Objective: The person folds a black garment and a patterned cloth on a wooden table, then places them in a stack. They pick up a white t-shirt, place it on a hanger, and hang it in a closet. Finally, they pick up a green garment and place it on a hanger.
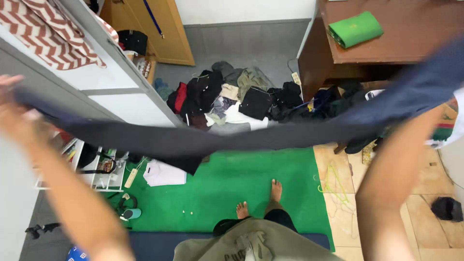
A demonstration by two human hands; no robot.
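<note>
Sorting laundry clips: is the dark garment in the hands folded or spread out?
Spread out: the dark garment stretches in one long band between the raised left hand and the right arm, sagging mid-span.

Pretty even, soft indoor light, no harsh shadows or glare. Both arms (72, 203) and the dark cloth (232, 137) are smeared with motion blur; the floor (232, 183) stays sharp. Wide-angle bending at the edges.
</note>
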